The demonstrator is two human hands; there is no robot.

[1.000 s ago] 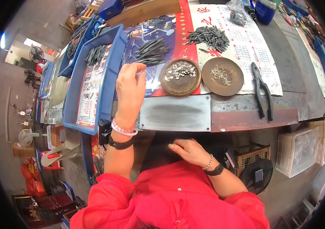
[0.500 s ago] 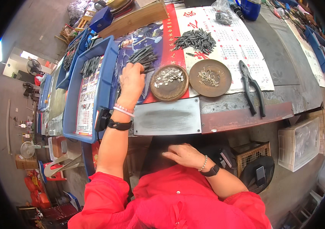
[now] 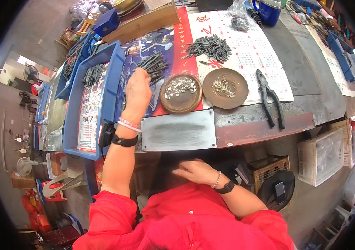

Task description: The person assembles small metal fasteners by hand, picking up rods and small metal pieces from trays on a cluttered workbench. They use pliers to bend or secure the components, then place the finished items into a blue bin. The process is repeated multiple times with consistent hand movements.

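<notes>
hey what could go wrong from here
The left hand, at the dark strips, is near the left dish and might spill its silvery bits. The right dish sits close by, so bits could land among its pins. The pliers lie near the front edge of the bench and could get nudged off.

This looks like a workshop: a worn bench (image 3: 329,109) carries pliers (image 3: 264,87), round dishes (image 3: 236,100) of tiny metal parts (image 3: 222,88), a pile of dark slim pieces (image 3: 154,64) and a blue plastic bin (image 3: 111,89), above a grey floor (image 3: 284,221).
</notes>
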